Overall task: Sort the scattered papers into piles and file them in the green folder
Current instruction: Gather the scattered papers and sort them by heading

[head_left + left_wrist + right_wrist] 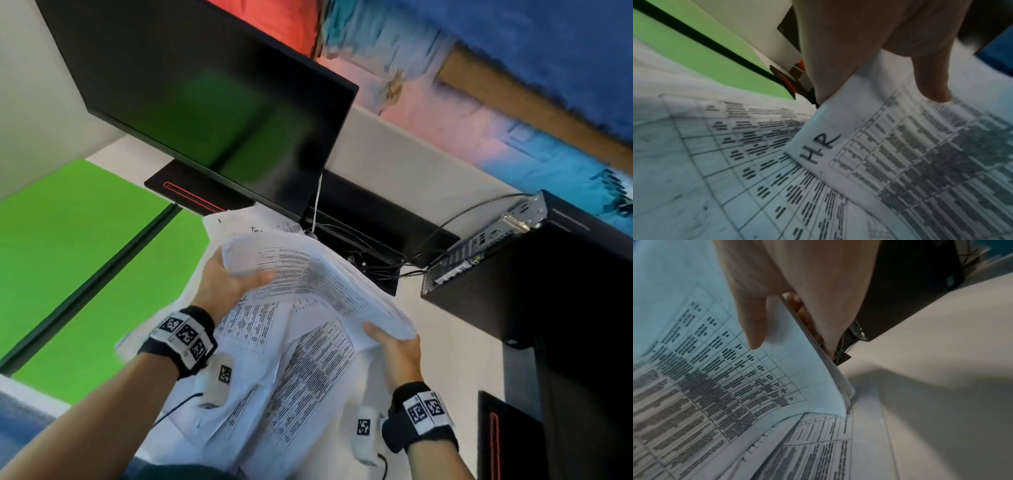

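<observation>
Farthest to the left of the left hand (227, 286) lies the green folder (78, 260), open and flat, its two smooth matte leaves split by a dark spine. That hand pinches one end of a lifted stack of papers (318, 274), thumb on top and fingers beneath; the left wrist view shows the thumb pressing a sheet marked "HR" (820, 147). Beneath and between the hands, loose printed sheets (274, 387) overlap on the white desk (455, 370), thin, limp and covered in tables of small dark text. The right hand (399, 353) grips the stack's opposite edge, thumb over the top page and fingers curled underneath. Beyond the right hand stand a black monitor (212, 102) and a black computer case (534, 284) with cables (455, 222).

The stack bows between the two grips and its edges look uneven, so inner sheets could probably slide out, mixing with the loose ones. Sweeping it leftward toward the folder might also drag the pages lying underneath
</observation>
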Demonstrator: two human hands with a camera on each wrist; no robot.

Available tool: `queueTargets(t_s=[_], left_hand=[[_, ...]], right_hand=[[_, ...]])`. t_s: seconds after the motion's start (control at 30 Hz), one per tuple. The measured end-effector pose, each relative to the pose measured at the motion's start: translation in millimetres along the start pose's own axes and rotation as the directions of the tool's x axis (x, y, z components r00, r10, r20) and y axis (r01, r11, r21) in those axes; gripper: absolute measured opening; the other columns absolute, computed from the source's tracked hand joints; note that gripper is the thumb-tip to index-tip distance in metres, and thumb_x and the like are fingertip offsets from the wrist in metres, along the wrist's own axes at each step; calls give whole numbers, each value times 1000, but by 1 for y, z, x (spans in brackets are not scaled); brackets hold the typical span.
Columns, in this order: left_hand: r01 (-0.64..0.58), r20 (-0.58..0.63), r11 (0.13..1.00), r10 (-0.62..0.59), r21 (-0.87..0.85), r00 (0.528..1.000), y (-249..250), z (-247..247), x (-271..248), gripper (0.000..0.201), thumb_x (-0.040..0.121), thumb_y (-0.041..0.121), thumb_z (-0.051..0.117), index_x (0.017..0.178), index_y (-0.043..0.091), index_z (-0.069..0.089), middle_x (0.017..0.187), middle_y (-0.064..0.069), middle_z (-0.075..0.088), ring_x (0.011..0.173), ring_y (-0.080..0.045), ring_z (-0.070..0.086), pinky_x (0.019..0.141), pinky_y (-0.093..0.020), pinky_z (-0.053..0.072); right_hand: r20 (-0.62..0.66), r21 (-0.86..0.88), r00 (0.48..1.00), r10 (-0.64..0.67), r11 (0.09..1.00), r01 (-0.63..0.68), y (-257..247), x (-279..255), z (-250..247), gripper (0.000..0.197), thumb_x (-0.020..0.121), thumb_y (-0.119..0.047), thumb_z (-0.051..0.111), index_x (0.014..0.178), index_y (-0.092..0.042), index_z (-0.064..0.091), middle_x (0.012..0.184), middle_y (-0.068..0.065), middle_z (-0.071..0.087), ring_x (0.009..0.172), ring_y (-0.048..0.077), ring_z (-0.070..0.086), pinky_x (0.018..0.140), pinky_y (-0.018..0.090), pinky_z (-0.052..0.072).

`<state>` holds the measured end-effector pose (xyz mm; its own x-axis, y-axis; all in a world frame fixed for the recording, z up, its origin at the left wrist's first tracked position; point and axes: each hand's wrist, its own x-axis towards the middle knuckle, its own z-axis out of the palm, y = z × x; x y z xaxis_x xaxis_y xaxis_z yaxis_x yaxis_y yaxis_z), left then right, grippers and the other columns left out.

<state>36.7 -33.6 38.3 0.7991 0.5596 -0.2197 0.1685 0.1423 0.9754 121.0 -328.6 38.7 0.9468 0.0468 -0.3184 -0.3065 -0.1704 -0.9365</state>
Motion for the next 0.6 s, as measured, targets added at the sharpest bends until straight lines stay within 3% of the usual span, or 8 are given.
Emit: queueTargets(t_s=[0.07, 0.13, 0.17, 0.23, 0.33, 0.43, 0.5, 0.6], left_hand=[[31, -3, 999, -31, 31, 1000, -5, 3, 1, 49, 72, 26, 87, 116, 14, 69, 103, 1, 77, 87, -3, 75, 93, -46, 58], [15, -9, 997, -14, 72, 1000, 1, 8, 5, 47, 77, 34, 83, 116, 12, 71, 103, -1, 78, 88, -9, 76, 92, -47, 59], [-3, -4, 995, 3, 100, 1000, 6, 9, 8, 51, 77, 39, 82, 118, 10, 71, 104, -2, 78, 92, -15, 76, 91, -46, 59], [-42, 18, 988, 40, 147, 999, 20, 13, 16, 49, 79, 36, 81, 118, 8, 69, 106, -3, 77, 95, -21, 74, 91, -43, 58], [-127, 118, 972, 105, 199, 988, 47, 22, 30, 40, 81, 27, 81, 115, 8, 70, 106, -8, 77, 95, -25, 75, 90, -41, 58], [-213, 213, 940, 158, 267, 964, 65, 41, 42, 31, 84, 26, 78, 107, 7, 70, 97, -1, 75, 84, -16, 70, 78, -29, 55], [-211, 169, 935, 167, 286, 971, 66, 57, 46, 23, 86, 26, 76, 97, 10, 63, 87, 2, 68, 77, -13, 61, 68, -24, 46], [-185, 127, 940, 154, 286, 980, 51, 74, 44, 27, 86, 31, 76, 99, 12, 60, 87, 6, 63, 78, -11, 59, 67, -19, 45]], right_hand=[[21, -55, 1000, 12, 998, -11, -3, 1, -2, 41, 70, -7, 86, 108, -14, 72, 100, -3, 78, 90, 8, 74, 81, 24, 57], [59, -105, 998, -33, 994, 39, -17, 2, -3, 28, 76, -5, 82, 98, -19, 73, 86, -16, 79, 79, -5, 73, 66, 7, 52], [62, -139, 996, -64, 988, 72, -25, 3, -5, 26, 77, -8, 81, 97, -22, 73, 85, -18, 78, 80, -7, 72, 66, 5, 51], [94, -254, 988, -125, 956, 145, -37, 4, -12, 23, 81, -21, 79, 102, -24, 71, 94, -14, 77, 88, -3, 72, 75, 10, 53], [76, -371, 983, -166, 911, 182, -49, -2, -30, 15, 89, -27, 70, 100, -18, 68, 98, 2, 74, 90, 14, 70, 87, 32, 56], [-25, -335, 990, -141, 934, 124, -50, -17, -53, 13, 92, -24, 66, 99, -13, 65, 100, 10, 73, 94, 25, 68, 85, 34, 53], [-104, -268, 992, -68, 963, 38, -39, -28, -72, 15, 93, -24, 64, 101, -11, 64, 99, 12, 72, 91, 27, 67, 81, 37, 55], [-280, -140, 960, 15, 989, -56, -4, -52, -103, 26, 94, -21, 64, 113, -3, 63, 95, 10, 69, 84, 26, 64, 74, 30, 50]])
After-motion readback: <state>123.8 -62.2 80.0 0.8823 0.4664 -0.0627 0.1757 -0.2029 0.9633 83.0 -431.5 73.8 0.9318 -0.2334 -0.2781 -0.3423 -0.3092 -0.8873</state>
